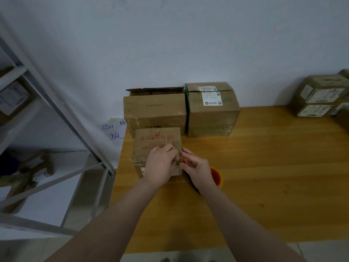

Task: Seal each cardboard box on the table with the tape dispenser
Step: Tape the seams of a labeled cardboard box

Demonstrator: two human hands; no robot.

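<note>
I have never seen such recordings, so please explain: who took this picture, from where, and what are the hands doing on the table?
There is no machine here. A person wears a camera on the head, looking down at their own two hands. The left hand rests on a small cardboard box with red print, on a wooden table. The right hand, beside it, seems to hold an orange tape dispenser, mostly hidden. Two bigger boxes stand behind it, at the wall.

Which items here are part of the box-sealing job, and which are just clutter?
Job: small box under left hand; tape dispenser at right hand; open-flap box; labelled box; far-right boxes.
Clutter: metal rack; handwritten paper.
</note>
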